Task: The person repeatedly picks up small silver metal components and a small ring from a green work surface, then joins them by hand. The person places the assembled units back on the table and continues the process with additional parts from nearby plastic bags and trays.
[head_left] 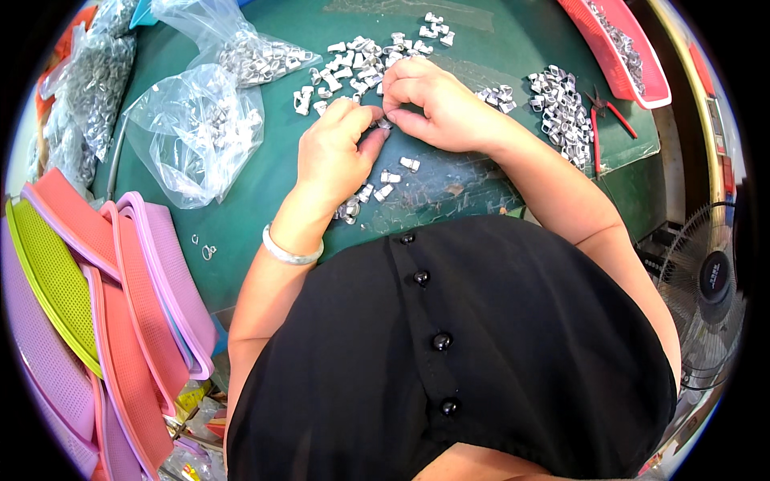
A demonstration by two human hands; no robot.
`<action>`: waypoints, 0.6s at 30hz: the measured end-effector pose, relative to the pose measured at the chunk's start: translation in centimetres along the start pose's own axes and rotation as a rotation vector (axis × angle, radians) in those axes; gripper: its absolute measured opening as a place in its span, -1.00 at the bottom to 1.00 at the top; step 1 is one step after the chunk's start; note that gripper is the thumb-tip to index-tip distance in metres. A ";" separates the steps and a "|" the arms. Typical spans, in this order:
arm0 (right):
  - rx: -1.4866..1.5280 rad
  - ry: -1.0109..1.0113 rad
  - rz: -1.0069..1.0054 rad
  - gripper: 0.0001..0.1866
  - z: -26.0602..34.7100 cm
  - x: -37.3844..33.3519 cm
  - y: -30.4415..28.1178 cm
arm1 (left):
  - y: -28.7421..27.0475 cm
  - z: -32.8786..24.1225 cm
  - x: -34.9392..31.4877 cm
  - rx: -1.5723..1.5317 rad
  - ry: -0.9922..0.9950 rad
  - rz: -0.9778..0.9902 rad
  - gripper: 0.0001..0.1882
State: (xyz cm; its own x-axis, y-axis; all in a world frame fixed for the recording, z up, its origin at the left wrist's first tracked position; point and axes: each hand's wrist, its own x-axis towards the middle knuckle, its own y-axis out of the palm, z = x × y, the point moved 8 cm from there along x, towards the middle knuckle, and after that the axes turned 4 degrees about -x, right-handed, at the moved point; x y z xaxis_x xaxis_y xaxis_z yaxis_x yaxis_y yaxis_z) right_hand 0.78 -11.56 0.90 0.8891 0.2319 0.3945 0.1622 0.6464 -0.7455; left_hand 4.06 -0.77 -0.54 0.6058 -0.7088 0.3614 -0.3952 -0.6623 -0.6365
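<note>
Over the middle of the green table, my left hand (330, 152) and my right hand (437, 106) meet fingertip to fingertip. Both are closed in a pinch around one small silvery metal piece (385, 123), partly hidden by the fingers. Just beyond my hands spreads a loose heap of similar metal pieces (353, 62), shaped like little clamps or buckles. Closer to me, beside my left wrist, lie a few more metal pieces (383, 192). Past my right forearm is a bigger pile of ring-like metal pieces (561, 112), with a smaller cluster (499, 98) near my right wrist.
Red-handled pliers (616, 116) rest at the right, below a pink basket (654, 84) of metal parts. Clear plastic bags (196, 156) with parts lie at the left. Stacked plastic baskets (148, 297) crowd the lower left. A fan (710, 280) stands at the right.
</note>
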 end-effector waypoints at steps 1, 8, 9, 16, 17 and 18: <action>-0.012 0.001 -0.003 -0.89 0.0 0.0 0.0 | 0.1 0.1 0.0 0.019 -0.020 0.019 -0.74; -0.097 -0.016 0.067 -0.83 0.0 -0.3 0.3 | 0.0 -0.4 0.1 0.094 0.016 0.026 -0.80; -0.097 -0.019 0.069 -0.82 0.0 -0.4 0.3 | 0.0 -0.3 0.1 0.106 0.020 0.018 -0.82; -0.067 0.035 0.000 -0.81 -0.2 -0.4 0.0 | -0.2 0.3 0.2 -0.005 0.020 -0.066 -0.86; -0.035 0.025 -0.031 -0.81 -0.1 -0.4 -0.3 | -0.3 0.4 0.2 -0.054 0.016 -0.084 -0.86; -0.003 0.015 -0.063 -0.81 0.0 -0.4 -0.6 | -0.5 0.5 0.2 -0.112 0.005 -0.097 -0.85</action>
State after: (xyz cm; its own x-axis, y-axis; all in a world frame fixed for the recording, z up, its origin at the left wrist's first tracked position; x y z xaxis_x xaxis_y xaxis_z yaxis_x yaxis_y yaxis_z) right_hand 0.35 -12.05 1.17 0.8836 0.1798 0.4323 0.2190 0.6574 -0.7210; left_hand 4.73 -0.51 -0.49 0.6415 -0.6410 0.4213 -0.4099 -0.7507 -0.5181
